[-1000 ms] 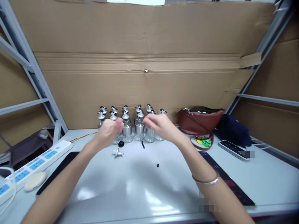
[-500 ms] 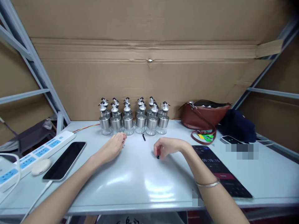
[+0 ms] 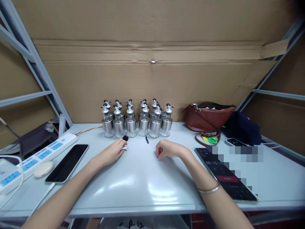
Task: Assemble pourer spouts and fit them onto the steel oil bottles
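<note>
My left hand (image 3: pixel 113 151) lies low over the table with its fingers curled round a small silver-white piece (image 3: pixel 125 148). A small round black part (image 3: pixel 125 138) shows just beyond its fingertips; whether the two are joined I cannot tell. My right hand (image 3: pixel 168 149) is closed, fingertips pinched down near the tabletop, and what they hold, if anything, is hidden. Between and beyond the hands lies a thin black strip (image 3: pixel 147 140). Behind it stand two rows of glass bottles (image 3: pixel 144 123) with steel sleeves and silver, black-tipped spouts.
On the left are a power strip (image 3: pixel 44 154), a phone (image 3: pixel 68 163) with a white cable and a round white case (image 3: pixel 44 169). To the right lie a dark screen showing a timer (image 3: pixel 224 178), a brown bag (image 3: pixel 207 117) and a navy cloth item (image 3: pixel 243 128). Cardboard (image 3: pixel 152 86) walls the back.
My left fingers have drawn back slightly, and the round black part now shows beyond them. The small black thing under my right fingertips is out of sight; that hand has shifted slightly up.
</note>
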`<action>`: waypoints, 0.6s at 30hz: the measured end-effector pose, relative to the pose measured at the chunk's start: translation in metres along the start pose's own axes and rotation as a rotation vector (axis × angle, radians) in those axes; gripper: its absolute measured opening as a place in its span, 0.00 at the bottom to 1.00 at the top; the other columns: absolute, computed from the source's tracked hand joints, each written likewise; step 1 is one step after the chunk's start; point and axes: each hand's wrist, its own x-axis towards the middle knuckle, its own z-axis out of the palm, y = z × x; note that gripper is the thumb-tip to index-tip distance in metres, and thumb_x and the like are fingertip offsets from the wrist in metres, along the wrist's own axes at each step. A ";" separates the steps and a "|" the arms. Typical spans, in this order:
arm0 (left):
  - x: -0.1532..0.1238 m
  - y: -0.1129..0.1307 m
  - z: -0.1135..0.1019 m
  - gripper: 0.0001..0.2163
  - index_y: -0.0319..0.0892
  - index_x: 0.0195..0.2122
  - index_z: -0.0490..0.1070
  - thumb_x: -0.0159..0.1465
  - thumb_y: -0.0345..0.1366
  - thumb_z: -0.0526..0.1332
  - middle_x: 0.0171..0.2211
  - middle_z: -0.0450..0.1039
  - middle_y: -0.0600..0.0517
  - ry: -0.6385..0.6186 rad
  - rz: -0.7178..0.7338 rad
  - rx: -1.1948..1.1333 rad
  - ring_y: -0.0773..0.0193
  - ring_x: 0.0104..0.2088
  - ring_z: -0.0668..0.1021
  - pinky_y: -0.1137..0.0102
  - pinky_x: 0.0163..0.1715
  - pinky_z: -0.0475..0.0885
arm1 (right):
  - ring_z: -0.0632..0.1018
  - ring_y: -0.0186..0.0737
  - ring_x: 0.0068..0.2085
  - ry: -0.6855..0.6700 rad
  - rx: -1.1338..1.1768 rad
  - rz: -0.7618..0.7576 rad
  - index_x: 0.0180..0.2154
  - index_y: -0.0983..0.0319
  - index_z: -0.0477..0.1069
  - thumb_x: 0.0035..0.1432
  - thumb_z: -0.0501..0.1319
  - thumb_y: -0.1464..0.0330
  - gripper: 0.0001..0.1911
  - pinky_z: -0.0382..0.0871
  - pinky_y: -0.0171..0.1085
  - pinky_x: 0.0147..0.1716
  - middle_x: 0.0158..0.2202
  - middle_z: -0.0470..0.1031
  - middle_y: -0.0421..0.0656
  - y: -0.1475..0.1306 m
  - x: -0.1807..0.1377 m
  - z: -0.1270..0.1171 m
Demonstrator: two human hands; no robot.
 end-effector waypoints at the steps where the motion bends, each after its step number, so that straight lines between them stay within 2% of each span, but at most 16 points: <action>1: 0.001 0.002 0.002 0.10 0.41 0.41 0.66 0.65 0.35 0.48 0.42 0.69 0.44 0.012 0.009 -0.039 0.56 0.42 0.73 0.62 0.45 0.68 | 0.71 0.33 0.25 0.008 -0.012 0.009 0.27 0.65 0.79 0.41 0.65 0.75 0.07 0.62 0.30 0.24 0.22 0.75 0.39 -0.001 0.000 0.000; 4: 0.006 0.014 0.016 0.10 0.41 0.40 0.68 0.64 0.40 0.52 0.37 0.71 0.47 0.112 -0.076 -0.259 0.58 0.38 0.73 0.64 0.42 0.68 | 0.70 0.32 0.23 0.023 -0.047 0.033 0.28 0.66 0.78 0.42 0.64 0.75 0.07 0.62 0.30 0.23 0.21 0.74 0.40 -0.006 -0.002 0.001; 7: 0.011 0.036 0.034 0.12 0.40 0.38 0.65 0.63 0.44 0.54 0.33 0.73 0.49 0.231 -0.261 -0.680 0.60 0.36 0.75 0.66 0.40 0.68 | 0.71 0.33 0.23 0.030 -0.082 0.024 0.27 0.66 0.78 0.43 0.63 0.77 0.06 0.62 0.30 0.23 0.21 0.74 0.41 -0.009 -0.003 0.003; 11: 0.010 0.066 0.047 0.15 0.41 0.36 0.60 0.64 0.50 0.53 0.35 0.74 0.49 0.197 -0.251 -1.135 0.62 0.36 0.77 0.67 0.40 0.68 | 0.73 0.35 0.27 0.048 -0.120 -0.032 0.28 0.65 0.79 0.43 0.62 0.80 0.10 0.63 0.30 0.26 0.25 0.78 0.42 -0.008 -0.003 0.005; 13: 0.006 0.075 0.047 0.16 0.42 0.36 0.58 0.64 0.51 0.53 0.34 0.73 0.51 0.145 -0.237 -1.216 0.64 0.33 0.77 0.67 0.39 0.68 | 0.75 0.36 0.30 0.083 -0.133 -0.058 0.31 0.64 0.79 0.45 0.59 0.81 0.13 0.65 0.31 0.29 0.29 0.79 0.44 -0.005 -0.004 0.003; 16: 0.001 0.078 0.044 0.15 0.42 0.35 0.57 0.65 0.51 0.52 0.32 0.73 0.53 0.078 -0.208 -1.219 0.67 0.29 0.77 0.68 0.37 0.67 | 0.76 0.40 0.36 0.187 -0.153 -0.087 0.34 0.66 0.78 0.52 0.54 0.82 0.15 0.66 0.34 0.37 0.35 0.79 0.48 -0.004 -0.005 -0.003; 18: 0.000 0.077 0.043 0.15 0.42 0.35 0.56 0.66 0.50 0.52 0.31 0.73 0.54 0.055 -0.195 -1.222 0.67 0.27 0.76 0.68 0.36 0.66 | 0.75 0.41 0.36 0.245 -0.161 -0.092 0.34 0.67 0.76 0.54 0.52 0.81 0.15 0.65 0.36 0.38 0.34 0.78 0.49 -0.005 -0.007 -0.006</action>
